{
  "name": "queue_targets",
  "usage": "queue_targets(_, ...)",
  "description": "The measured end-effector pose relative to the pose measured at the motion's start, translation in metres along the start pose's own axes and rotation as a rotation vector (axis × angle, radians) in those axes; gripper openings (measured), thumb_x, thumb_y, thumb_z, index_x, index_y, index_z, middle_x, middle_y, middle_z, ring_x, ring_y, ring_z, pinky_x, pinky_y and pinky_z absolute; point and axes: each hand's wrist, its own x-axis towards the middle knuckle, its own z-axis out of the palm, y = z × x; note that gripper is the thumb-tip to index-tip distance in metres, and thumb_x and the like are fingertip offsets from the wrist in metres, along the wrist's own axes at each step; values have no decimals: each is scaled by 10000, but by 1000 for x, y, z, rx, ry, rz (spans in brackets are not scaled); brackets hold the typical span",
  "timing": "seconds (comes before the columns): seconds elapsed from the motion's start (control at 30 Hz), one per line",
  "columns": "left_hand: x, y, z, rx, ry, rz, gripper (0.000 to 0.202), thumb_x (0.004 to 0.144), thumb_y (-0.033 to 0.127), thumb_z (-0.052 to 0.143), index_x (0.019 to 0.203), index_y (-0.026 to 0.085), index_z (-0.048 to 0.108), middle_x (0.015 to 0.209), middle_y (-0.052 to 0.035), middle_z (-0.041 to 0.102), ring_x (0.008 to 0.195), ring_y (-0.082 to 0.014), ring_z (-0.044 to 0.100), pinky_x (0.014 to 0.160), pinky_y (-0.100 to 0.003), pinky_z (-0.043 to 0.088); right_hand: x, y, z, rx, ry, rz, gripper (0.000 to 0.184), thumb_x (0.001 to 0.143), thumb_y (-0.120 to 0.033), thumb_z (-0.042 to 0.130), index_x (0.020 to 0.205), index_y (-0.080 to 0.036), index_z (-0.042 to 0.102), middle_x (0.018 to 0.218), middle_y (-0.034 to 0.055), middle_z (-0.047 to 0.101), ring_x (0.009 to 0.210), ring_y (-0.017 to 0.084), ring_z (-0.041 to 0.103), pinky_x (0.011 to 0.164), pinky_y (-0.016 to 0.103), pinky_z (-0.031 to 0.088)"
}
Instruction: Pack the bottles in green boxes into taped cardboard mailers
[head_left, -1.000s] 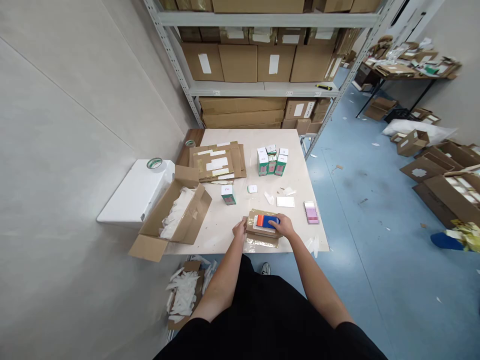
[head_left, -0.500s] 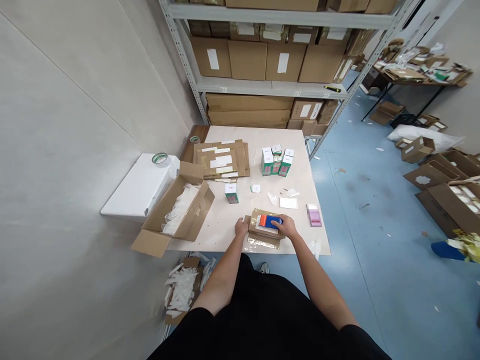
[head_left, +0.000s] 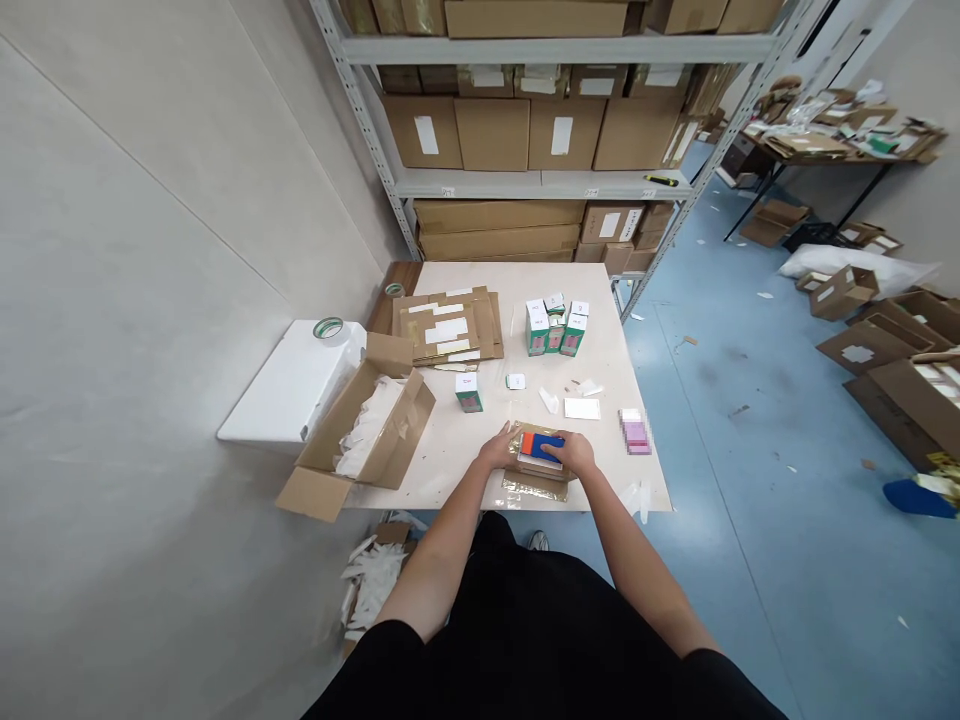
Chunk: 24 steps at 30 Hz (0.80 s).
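In the head view, my right hand is closed around the right end of a flat blue-and-orange object, whose exact kind I cannot make out. It lies over a small flat cardboard box near the table's front edge. My left hand grips the left side of that box, fingers over its upper edge. Shiny clear tape shows along the front of the cardboard. Ahead of my left hand stands a green-and-white carton. A white card lies beyond my right hand.
An open carton with white paper stands at the left. Flattened cardboard and several green-and-white cartons occupy the far part of the table. Pink-and-white packs lie at right. Shelving stands behind.
My left hand has moved right and forward, from a flap at the box's left side onto its upper left edge. My right hand stays on the blue-and-orange object. The view has shifted slightly.
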Motion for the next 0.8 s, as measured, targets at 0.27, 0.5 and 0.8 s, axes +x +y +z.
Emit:
queue_targets(0.27, 9, 3, 2, 34, 43, -232, 1387, 256, 300, 1012, 1531, 397, 476, 1694, -141, 303, 1458, -483, 409, 1111, -499, 386, -9, 7, 0, -107, 1, 32, 415, 740, -633, 784, 893, -247, 795, 890, 118, 781, 819, 286, 717, 637, 325, 465)
queue_targets(0.5, 15, -1, 9, 34, 140, -240, 1278, 288, 300, 984, 1484, 367, 538, 1364, -103, 660, 1270, -386, 615, 1032, -398, 446, -5, -6, -26, -136, -102, 100, 381, 757, -590, 799, 850, -222, 780, 898, 133, 772, 827, 288, 720, 650, 321, 466)
queue_targets(0.8, 16, 8, 6, 339, -96, -292, 1332, 542, 443, 923, 1648, 374, 184, 1563, -129, 511, 1351, -378, 550, 1011, -394, 460, -23, 31, -80, -262, -144, 177, 413, 815, -577, 749, 967, -195, 775, 977, 114, 777, 906, 255, 713, 615, 263, 410)
